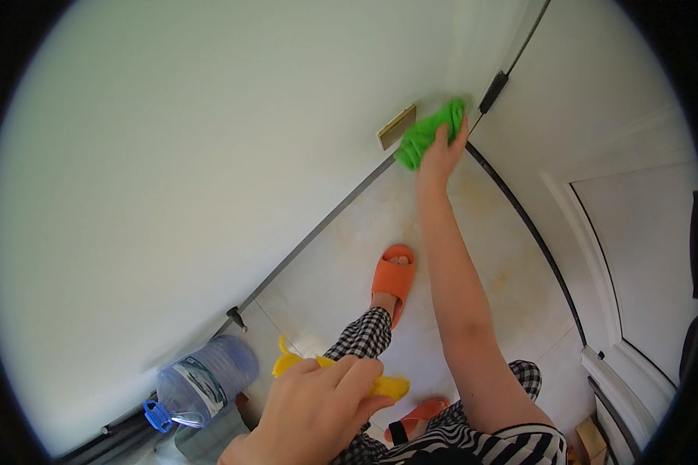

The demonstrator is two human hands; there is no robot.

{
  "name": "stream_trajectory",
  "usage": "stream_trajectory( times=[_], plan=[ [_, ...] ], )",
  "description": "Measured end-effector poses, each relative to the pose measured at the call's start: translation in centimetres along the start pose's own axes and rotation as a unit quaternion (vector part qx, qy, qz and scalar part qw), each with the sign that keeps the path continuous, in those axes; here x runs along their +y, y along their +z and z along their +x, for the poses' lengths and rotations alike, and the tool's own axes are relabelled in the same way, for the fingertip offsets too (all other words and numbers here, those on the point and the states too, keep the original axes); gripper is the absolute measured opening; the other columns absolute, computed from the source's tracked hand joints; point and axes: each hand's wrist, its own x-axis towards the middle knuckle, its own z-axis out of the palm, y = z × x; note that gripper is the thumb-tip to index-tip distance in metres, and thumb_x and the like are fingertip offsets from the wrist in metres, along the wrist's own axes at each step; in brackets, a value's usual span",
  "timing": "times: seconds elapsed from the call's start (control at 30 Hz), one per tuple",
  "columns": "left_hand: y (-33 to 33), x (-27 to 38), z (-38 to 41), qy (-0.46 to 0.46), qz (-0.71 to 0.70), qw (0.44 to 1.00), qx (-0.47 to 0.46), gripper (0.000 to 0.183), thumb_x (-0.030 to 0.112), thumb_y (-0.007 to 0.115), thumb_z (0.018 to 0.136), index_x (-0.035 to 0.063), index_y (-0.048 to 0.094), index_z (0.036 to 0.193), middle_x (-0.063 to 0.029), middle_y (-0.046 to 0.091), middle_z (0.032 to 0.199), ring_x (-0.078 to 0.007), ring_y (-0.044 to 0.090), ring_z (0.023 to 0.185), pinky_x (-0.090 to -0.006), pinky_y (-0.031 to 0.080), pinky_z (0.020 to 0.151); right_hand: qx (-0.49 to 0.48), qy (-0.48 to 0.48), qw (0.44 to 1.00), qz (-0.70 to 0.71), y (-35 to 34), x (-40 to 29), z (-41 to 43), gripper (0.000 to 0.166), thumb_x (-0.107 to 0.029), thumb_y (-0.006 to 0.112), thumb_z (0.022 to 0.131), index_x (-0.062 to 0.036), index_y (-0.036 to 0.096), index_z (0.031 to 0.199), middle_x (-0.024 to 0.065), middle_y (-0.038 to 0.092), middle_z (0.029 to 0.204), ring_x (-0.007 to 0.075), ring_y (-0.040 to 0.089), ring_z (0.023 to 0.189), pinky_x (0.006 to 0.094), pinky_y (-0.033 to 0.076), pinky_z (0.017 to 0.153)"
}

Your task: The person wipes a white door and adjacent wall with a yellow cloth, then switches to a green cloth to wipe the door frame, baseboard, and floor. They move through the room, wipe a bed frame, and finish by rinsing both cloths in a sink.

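In the head view my right hand grips a folded green cloth against the lower part of the white wall. The cloth lies beside a small rectangular plate on that wall, near the corner by the door. My left hand is close to the camera at the bottom centre, its fingers closed around a yellow cloth. Parts of the yellow cloth stick out on both sides of that hand.
A large clear plastic bottle with a blue handle lies at lower left, near a black doorstop. The white door, with a black hinge, stands at right. Orange slippers are on the tiled floor.
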Motion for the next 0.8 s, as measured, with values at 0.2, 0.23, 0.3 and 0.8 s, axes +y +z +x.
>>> stream_trajectory(
  times=[0.2,0.23,0.3,0.8],
  plan=[
    [0.2,1.2,1.2,0.016,-0.001,1.0,-0.007,0.026,0.026,0.072,0.071,0.0097,0.057,0.086,-0.0031,0.06,0.072,-0.024,0.057,0.061,-0.0329,0.041,0.056,0.126,0.084,0.972,-0.18,5.6,0.8,-3.0,0.047,-0.018,0.036,0.094,-0.0114,0.028,0.14,0.0293,0.036,0.119,0.0376,0.047,0.103,0.041,0.04,0.089],
    [0.1,1.4,1.3,0.024,-0.008,1.0,-0.012,0.026,0.026,0.072,0.071,0.0098,0.057,0.086,-0.0031,0.06,0.072,-0.0241,0.057,0.061,-0.0329,0.041,0.056,0.1,0.107,0.965,-0.218,4.8,2.0,-3.4,0.047,-0.018,0.037,0.094,-0.0124,0.029,0.14,0.029,0.037,0.119,0.0376,0.048,0.102,0.0416,0.04,0.089],
    [-0.1,1.9,1.6,0.045,-0.013,0.999,-0.019,0.026,0.025,0.072,0.071,0.0097,0.057,0.086,-0.0033,0.06,0.072,-0.0242,0.057,0.061,-0.0328,0.041,0.055,0.049,0.149,0.946,-0.285,3.4,4.7,-4.2,0.048,-0.017,0.039,0.093,-0.0143,0.029,0.14,0.0284,0.039,0.118,0.0377,0.049,0.101,0.0427,0.041,0.088],
    [-0.7,-1.1,3.8,-0.02,0.027,0.999,-0.003,0.029,0.026,0.074,0.066,0.0088,0.058,0.082,-0.0021,0.059,0.068,-0.0231,0.056,0.057,-0.0317,0.041,0.054,-0.092,-0.2,0.692,-0.688,-14.8,14.3,2.1,0.059,-0.007,0.06,0.076,-0.0102,0.043,0.132,0.0173,0.041,0.125,0.0339,0.039,0.112,0.045,0.035,0.088]
  ],
)
